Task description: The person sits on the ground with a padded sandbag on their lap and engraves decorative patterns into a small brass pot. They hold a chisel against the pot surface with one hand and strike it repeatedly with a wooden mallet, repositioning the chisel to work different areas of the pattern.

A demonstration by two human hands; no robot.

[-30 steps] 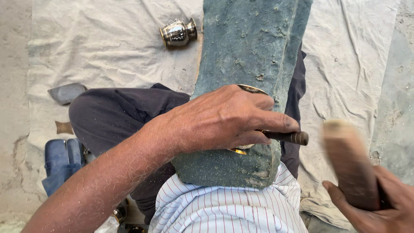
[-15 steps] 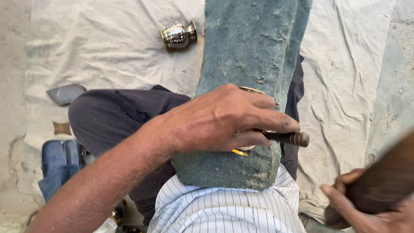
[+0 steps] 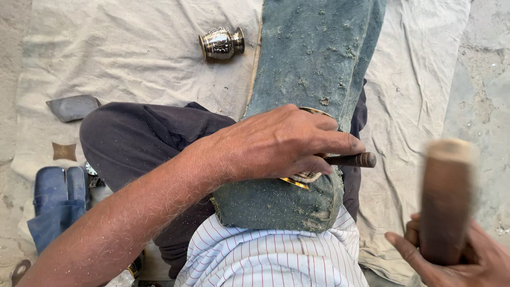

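Left hand (image 3: 276, 143) fingers pinch the punch (image 3: 348, 159) over the brass piece (image 3: 300, 179).

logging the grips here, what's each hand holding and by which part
The left hand grips a dark punch along its shaft, butt end sticking out, over a brass piece. The right hand holds a wooden mallet by its lower end.

view: head, the only camera | position: worn on the person's head, above the lap | facing: straight down onto the green slab (image 3: 313, 79) across the legs and the cloth (image 3: 133, 58) on the floor | distance: close, both hands within reach, left hand (image 3: 281, 143), right hand (image 3: 457, 255) cut by the lower right corner | shared: none
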